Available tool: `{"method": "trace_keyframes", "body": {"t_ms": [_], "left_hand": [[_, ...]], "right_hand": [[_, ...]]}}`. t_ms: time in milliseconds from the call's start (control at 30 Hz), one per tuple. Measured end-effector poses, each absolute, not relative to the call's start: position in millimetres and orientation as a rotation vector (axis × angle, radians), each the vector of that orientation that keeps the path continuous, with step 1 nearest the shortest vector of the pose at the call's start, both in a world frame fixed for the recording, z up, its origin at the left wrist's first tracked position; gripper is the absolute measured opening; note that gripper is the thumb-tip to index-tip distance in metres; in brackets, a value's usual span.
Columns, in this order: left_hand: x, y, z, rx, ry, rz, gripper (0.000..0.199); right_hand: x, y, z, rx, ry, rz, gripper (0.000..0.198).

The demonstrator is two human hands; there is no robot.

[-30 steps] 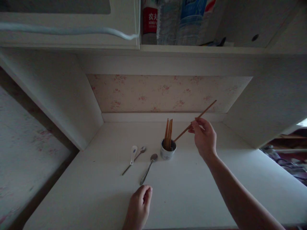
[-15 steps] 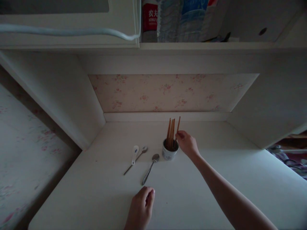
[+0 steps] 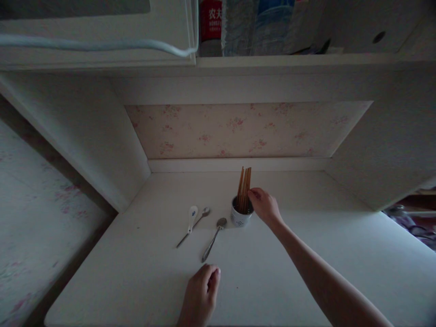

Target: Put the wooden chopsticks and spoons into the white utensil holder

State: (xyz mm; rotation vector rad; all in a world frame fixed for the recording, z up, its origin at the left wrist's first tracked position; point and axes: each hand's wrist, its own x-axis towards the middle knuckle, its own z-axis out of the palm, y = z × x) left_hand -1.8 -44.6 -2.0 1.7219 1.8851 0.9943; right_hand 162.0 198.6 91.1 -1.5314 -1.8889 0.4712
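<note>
Several brown wooden chopsticks (image 3: 244, 186) stand upright, leaning slightly, in a small white cup (image 3: 240, 220) with dark dots on its side. At the cup's right rim, my right hand (image 3: 266, 207) pinches a chopstick at the edge of the bunch; the fingers partly hide it. My left hand (image 3: 200, 290) rests in a loose fist on the table near me, with no object showing in it. Just beyond that fist lies a metal spoon (image 3: 211, 243). Farther left, a white ceramic spoon (image 3: 192, 220) lies across the handle of a long thin metal spoon (image 3: 205, 211).
The white tabletop (image 3: 163, 277) runs back to a floral panel (image 3: 225, 131), between side walls. Overhead, a shelf (image 3: 272, 62) holds plastic bottles (image 3: 272, 29), beside a white appliance with a pale handle (image 3: 102, 44). Blurred items (image 3: 412, 222) show past the right edge.
The chopstick in my right hand has moved left and upright against the others; before, it stood apart at the cup's right side. My left hand and the spoons have stayed put.
</note>
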Motion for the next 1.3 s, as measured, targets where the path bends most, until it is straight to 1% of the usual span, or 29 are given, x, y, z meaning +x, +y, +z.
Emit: {"method": "trace_keyframes", "body": {"t_ms": [167, 300, 433, 567, 667, 767, 867, 967, 1167, 1233, 1300], "left_hand": [[-1, -44, 0, 1.681, 1.889, 0.977, 0.028], [1, -45, 4, 1.653, 1.880, 1.001, 0.030], [0, -41, 17, 1.582, 1.902, 1.047, 0.030], [-5, -21, 36, 1.670, 2.020, 1.046, 0.025], [-7, 2, 43, 1.793, 2.143, 0.890, 0.019], [-7, 24, 40, 1.864, 2.287, 0.631, 0.012], [-4, 40, 36, 1.883, 2.381, 0.429, 0.012], [-2, 48, 32, 1.902, 2.396, 0.315, 0.016], [-4, 47, 33, 1.903, 2.404, 0.279, 0.023], [-9, 44, 42, 1.873, 2.402, 0.345, 0.025], [-15, 42, 56, 1.793, 2.366, 0.500, 0.026]], "right_hand": [[165, 193, 93, -1.495, -1.830, 0.490, 0.026], [181, 177, 88, -1.454, -1.649, 0.544, 0.032], [203, 150, 56, -1.393, -1.441, 0.725, 0.035], [217, 116, 11, -1.417, -1.492, 0.942, 0.035], [219, 94, -7, -1.480, -1.682, 0.907, 0.030], [218, 83, -9, -1.475, -1.793, 0.857, 0.029], [219, 82, -5, -1.459, -1.825, 0.848, 0.029], [221, 84, -3, -1.441, -1.840, 0.845, 0.029], [221, 82, -1, -1.404, -1.853, 0.815, 0.028], [221, 81, 0, -1.390, -1.854, 0.825, 0.027], [222, 81, 1, -1.379, -1.849, 0.839, 0.026]]}}
